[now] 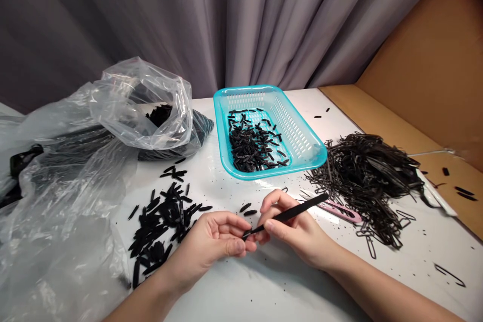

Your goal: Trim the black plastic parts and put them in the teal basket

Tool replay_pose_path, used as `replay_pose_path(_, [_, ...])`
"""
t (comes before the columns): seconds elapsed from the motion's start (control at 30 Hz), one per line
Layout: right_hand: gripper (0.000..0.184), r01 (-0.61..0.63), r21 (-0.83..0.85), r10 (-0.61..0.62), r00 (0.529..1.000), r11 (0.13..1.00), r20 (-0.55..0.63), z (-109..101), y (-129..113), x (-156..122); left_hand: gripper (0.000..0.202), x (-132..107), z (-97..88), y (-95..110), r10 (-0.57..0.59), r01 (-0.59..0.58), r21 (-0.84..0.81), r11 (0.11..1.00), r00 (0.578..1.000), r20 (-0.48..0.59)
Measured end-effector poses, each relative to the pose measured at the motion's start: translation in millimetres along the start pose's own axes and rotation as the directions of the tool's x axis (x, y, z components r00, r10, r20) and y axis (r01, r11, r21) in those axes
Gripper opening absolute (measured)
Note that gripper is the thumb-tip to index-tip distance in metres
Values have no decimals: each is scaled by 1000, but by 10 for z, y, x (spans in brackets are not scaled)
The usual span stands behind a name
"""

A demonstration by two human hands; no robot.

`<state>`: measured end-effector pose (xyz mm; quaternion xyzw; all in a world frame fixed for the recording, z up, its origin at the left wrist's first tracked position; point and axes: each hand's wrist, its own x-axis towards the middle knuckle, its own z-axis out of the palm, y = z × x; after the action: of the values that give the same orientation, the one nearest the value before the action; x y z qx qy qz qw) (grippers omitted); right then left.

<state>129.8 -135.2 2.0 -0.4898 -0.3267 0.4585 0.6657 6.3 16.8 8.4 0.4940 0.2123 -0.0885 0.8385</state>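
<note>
My right hand (289, 224) grips what look like slim black tweezers (298, 210), slanted with the broad end up to the right. Their narrow end points down-left to the fingertips of my left hand (222, 239). Those fingertips are pinched on a small black piece (247, 234), mostly hidden by the fingers. Both hands are close together above the white table. Two short black ribbed pieces (249, 212) lie just beyond them. Left of my left hand spreads a loose pile of similar black pieces (166, 216).
A blue plastic basket (269, 176) holds many black pieces. To its right are a tangled heap of thin black frames (372, 176) and a pink-handled tool (345, 213). A clear plastic bag (64, 221) covers the left side. A grey curtain (245, 25) hangs behind.
</note>
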Motion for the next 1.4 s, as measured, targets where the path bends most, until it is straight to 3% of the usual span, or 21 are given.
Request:
replay_pose_path(0.13, [12,36,-192,-43,999,981,-32,29,-45,-39,21,15,-16,-9,7,-7,10,1000,1000,-16])
replay_pose_path(0.23, [6,133,-424,-153,988,896,-15,40,-66,-76,23,25,-13,-3,16,-15,13,1000,1000,-19])
replay_pose_path(0.33, [7,274,-560,-258,960,782,110,39,-50,-92,24,28,3,9,-6,6,-3,1000,1000,-26])
replay_pose_path(0.43, [10,448,-602,-367,893,661,261,28,-21,-83,23,22,22,17,-6,5,-16,1000,999,-38])
replay_pose_path(0.57, [15,567,-691,-369,822,448,434,14,-34,-72,22,13,39,10,29,-30,-31,999,999,-28])
replay_pose_path(0.67, [16,614,-715,-381,782,334,493,-1,-50,-77,22,9,45,-2,46,-47,-34,998,999,-27])
replay_pose_path(0.87, [12,589,-785,-485,753,195,444,-98,12,-88,30,11,36,-20,52,-51,17,999,997,-65])
replay_pose_path(1.03, [12,562,-809,-527,747,174,406,-144,32,-65,34,-1,34,-17,58,-52,59,997,992,-111])
replay_pose_path(1.2, [11,460,-875,-525,787,152,323,-152,29,-47,28,-11,42,-20,74,-56,123,991,987,-140])
replay_pose_path(1.4, [9,409,-904,-602,756,129,256,-107,-44,-18,15,-26,33,-23,170,-110,283,953,965,-200])
